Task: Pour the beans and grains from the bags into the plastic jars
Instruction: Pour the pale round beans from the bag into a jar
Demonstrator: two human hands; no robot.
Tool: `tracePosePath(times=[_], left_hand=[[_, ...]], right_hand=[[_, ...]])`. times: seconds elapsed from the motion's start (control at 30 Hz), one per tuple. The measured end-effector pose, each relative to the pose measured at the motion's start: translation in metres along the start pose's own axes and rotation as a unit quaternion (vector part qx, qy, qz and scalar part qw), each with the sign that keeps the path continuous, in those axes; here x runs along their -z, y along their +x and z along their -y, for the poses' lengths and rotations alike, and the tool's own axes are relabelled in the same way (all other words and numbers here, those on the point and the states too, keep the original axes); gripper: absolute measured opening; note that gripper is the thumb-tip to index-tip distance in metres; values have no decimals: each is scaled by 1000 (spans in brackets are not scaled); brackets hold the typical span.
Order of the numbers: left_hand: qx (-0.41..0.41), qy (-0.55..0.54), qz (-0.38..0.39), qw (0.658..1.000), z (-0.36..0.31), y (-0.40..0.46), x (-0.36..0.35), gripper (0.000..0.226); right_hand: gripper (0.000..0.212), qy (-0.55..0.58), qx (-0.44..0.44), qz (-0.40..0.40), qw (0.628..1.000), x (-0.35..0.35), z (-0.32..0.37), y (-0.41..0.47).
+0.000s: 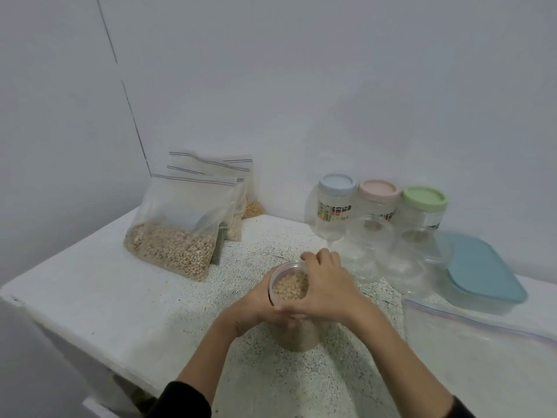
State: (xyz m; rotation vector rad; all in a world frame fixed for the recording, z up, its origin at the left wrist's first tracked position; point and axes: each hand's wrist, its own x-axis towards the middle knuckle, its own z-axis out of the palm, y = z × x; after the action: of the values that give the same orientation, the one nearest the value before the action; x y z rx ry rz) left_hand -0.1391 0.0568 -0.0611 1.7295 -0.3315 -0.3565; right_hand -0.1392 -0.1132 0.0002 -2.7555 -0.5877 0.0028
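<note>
Jar (297,312) body hid by both hands; L (256,309), R (324,289).

A blue-lidded container (482,270) sits on the speckled counter (211,297).

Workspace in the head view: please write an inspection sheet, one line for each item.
Surface: white speckled counter, set in a wall corner.
Job's things: open jar filled with beans; zip bags of beans and grains stand at rear left; three lidded jars and clear open jars at rear right.
Clutter: blue-lidded box; empty zip bag lying flat at right.
Grippers: left hand grips the jar's side; right hand holds its rim.
Cables: nothing seen.
Surroundings: plain white walls.
</note>
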Motion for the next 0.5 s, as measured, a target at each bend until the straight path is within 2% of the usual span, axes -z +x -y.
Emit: tracePosePath(times=[0.07, 0.1, 0.3, 0.5], left_hand=[[-5, 1, -4, 1000, 0, 0, -1, 101], [-6, 2, -2, 1000, 0, -1, -1, 101], [-34, 6, -23, 999, -4, -2, -7, 99], [-45, 21, -5, 999, -6, 11, -18, 102]], right_hand=[[124, 89, 33, 124, 988, 15, -9, 1], [125, 116, 50, 148, 981, 17, -11, 1], [110, 185, 38, 26, 982, -2, -14, -5], [105, 201, 18, 1, 980, 5, -26, -16]])
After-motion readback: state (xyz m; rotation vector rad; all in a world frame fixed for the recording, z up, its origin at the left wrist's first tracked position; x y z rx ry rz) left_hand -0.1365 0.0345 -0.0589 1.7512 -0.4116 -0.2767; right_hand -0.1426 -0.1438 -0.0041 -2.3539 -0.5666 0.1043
